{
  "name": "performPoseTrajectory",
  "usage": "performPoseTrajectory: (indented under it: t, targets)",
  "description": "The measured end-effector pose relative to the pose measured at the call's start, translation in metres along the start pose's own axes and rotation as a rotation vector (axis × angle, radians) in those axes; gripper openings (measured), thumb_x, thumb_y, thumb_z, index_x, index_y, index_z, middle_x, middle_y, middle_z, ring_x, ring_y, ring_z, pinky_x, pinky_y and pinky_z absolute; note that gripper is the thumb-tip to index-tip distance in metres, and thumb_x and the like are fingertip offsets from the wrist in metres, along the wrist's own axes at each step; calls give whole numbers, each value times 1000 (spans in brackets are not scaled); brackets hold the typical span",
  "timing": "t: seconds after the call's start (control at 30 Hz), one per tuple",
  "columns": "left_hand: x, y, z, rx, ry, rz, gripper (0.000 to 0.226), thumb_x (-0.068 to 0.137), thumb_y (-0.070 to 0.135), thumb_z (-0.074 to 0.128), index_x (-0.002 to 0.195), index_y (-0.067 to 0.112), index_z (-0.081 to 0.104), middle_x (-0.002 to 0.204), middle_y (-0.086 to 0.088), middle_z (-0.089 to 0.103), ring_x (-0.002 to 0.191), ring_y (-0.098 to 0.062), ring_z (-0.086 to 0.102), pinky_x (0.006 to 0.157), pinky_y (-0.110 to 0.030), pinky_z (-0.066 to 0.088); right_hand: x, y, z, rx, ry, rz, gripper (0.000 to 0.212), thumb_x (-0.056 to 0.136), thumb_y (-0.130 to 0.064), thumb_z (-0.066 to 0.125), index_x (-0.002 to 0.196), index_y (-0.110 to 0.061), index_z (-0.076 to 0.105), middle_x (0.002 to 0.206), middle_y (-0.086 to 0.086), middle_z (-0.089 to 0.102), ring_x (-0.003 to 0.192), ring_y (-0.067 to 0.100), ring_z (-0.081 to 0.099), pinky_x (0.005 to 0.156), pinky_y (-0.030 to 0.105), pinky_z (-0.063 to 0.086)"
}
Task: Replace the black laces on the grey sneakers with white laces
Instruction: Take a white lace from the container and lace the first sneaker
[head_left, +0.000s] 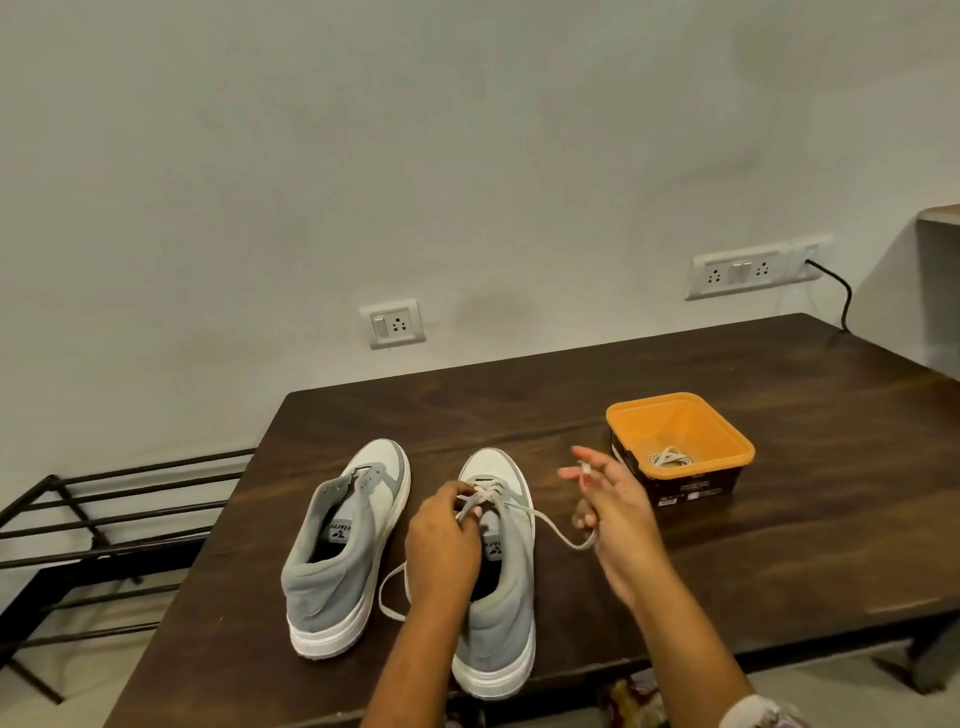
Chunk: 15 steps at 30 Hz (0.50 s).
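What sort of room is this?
Likely a home room, maybe an entryway: a wooden table against a plain wall with sockets, and a metal shoe rack beside it.

The left hand pinches the lace at one sneaker's eyelets; the right hand holds its end near the box.

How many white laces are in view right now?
2. The threaded lace runs through the right-hand sneaker, gripped by the left hand and right hand; the coiled lace lies in the orange box, possibly hiding another.

Dark table (sneakers, orange tub)
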<state>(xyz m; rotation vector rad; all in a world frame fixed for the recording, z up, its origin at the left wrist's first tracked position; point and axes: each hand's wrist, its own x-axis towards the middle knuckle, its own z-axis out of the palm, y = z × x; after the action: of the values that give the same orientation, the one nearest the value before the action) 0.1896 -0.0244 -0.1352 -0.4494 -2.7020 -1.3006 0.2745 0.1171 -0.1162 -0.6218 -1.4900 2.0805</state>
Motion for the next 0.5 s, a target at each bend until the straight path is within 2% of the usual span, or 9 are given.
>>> performPoseTrajectory:
  t: [0.1, 0.2, 0.27, 0.37, 0.5]
  targets:
    - [-2, -3, -1, -59, 90, -64, 15, 93, 23, 57, 103, 20, 67, 97, 1, 69, 90, -17, 61, 76, -25, 44, -4, 10, 15, -131, -126, 36, 24, 96, -3, 49, 104, -18, 66, 94, 0, 73, 46, 2, 39, 46, 17, 34]
    - [0, -6, -1, -73, 108, -145, 18, 93, 26, 55, 104, 20, 69, 99, 1, 69, 95, -19, 61, 82, -29, 45, -3, 12, 23, -143, -178, -10, 16, 94, -6, 54, 95, -11, 69, 84, 3, 73, 46, -1, 44, 45, 14, 37]
    - [3, -9, 0, -124, 99, -211, 17, 92, 26, 56, 101, 21, 70, 96, 4, 69, 94, -17, 61, 85, -31, 47, 5, 12, 24, -215, -211, -59, 18, 94, -3, 53, 91, -11, 69, 80, 4, 70, 48, -3, 48, 49, 13, 41]
    - [4, -14, 3, -257, 87, -295, 13, 90, 26, 60, 95, 23, 72, 89, 8, 71, 89, -14, 64, 84, -32, 50, 18, 14, 25, -315, -212, -75, 25, 94, 2, 49, 100, -16, 65, 83, 9, 70, 51, 0, 50, 54, 16, 43]
    - [6, -19, 3, -448, 33, -397, 12, 91, 20, 60, 90, 17, 72, 84, 2, 71, 83, -15, 65, 74, -28, 48, 29, 23, 32, -441, -222, -48, 30, 94, 3, 49, 95, -17, 71, 85, 0, 71, 55, 1, 53, 57, 16, 46]
